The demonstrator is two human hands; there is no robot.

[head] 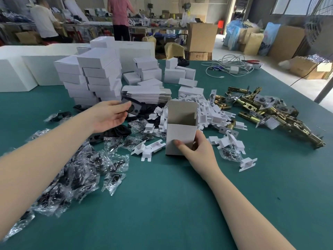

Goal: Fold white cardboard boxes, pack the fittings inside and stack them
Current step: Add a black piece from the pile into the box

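Your right hand (196,147) is gripping the open white box (181,131), keeping it standing up on the green table (171,204) so things can drop in. Your left hand (110,116) is pinching a flat black fitting (130,106) over the black pile, probably to pack it. Finished boxes (93,78) are sitting stacked behind. Brass latches (261,112) are lying to the right. Two people are working in the room behind.
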